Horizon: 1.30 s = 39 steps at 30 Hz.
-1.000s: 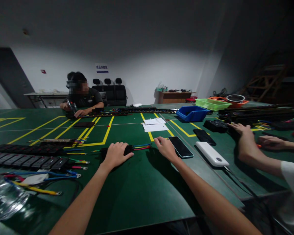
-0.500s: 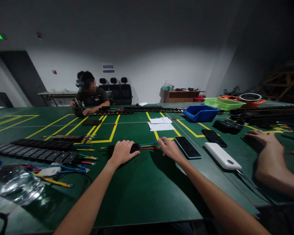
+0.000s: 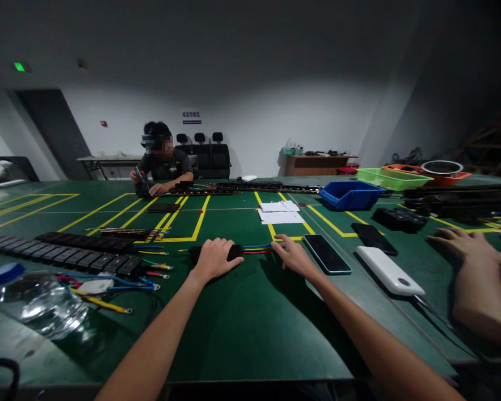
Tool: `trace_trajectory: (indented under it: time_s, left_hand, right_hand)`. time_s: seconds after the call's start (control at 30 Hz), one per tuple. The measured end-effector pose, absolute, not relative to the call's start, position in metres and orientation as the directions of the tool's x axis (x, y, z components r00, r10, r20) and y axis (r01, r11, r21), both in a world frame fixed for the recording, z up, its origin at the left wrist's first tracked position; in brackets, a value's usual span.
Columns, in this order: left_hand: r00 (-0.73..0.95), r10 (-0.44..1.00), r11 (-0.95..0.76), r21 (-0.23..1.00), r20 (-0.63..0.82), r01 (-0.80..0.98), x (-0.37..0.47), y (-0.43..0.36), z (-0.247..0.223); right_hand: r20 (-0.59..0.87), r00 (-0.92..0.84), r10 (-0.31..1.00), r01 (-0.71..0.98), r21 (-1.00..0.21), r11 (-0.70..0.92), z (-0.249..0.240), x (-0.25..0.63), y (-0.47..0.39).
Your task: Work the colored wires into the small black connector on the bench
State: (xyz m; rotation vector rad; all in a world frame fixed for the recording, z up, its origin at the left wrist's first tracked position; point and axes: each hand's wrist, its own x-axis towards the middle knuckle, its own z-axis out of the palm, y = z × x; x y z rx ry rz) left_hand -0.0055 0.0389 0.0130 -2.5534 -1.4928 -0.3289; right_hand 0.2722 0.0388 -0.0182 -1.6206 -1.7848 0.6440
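On the green table, my left hand (image 3: 214, 259) is closed over a black block (image 3: 234, 252), covering most of it. Blue, yellow and red wires (image 3: 256, 249) run right from the block to my right hand (image 3: 291, 256). The fingers of my right hand are curled at the wire ends, with thumb and forefinger near them; what lies between them is too small to make out. A phone with a pale edge (image 3: 327, 254) lies just right of my right hand.
Black strips (image 3: 79, 260) with wires and a clear bottle (image 3: 42, 303) lie at left. At right are a white power bank (image 3: 389, 270), a dark phone (image 3: 374, 238), a blue bin (image 3: 351, 196) and another person's hand (image 3: 467, 245). White papers (image 3: 280, 212) lie ahead; a person sits opposite.
The view has turned slightly left, so things appear shifted to the right. My left hand stays on the black block and my right hand stays at the wire ends.
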Motion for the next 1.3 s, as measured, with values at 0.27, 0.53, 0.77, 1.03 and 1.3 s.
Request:
trace_trajectory:
  time_s: [0.27, 0.53, 0.77, 1.03, 1.3]
  left_hand:
    - [0.476, 0.839, -0.493, -0.003, 0.262, 0.870, -0.006, 0.039, 0.013]
    - [0.481, 0.831, -0.499, -0.011, 0.281, 0.867, -0.006, 0.039, 0.012]
    - [0.493, 0.820, -0.509, -0.025, 0.291, 0.861, -0.007, 0.041, 0.011]
    - [0.499, 0.803, -0.504, -0.076, 0.325, 0.861, -0.007, 0.042, 0.009]
    - [0.500, 0.804, -0.505, -0.076, 0.321, 0.860, -0.007, 0.042, 0.009]
  right_hand:
    - [0.096, 0.098, 0.991, 0.345, -0.937, 0.057, -0.014, 0.272, 0.042]
    - [0.168, 0.090, 0.982, 0.203, -0.968, 0.147, -0.003, 0.269, 0.037]
    - [0.114, -0.055, 0.992, 0.288, -0.950, 0.125, -0.012, 0.270, 0.040]
    - [0.058, -0.131, 0.990, 0.405, -0.908, 0.107, -0.029, 0.276, 0.049]
    - [0.097, -0.145, 0.985, 0.541, -0.826, 0.161, -0.029, 0.278, 0.050]
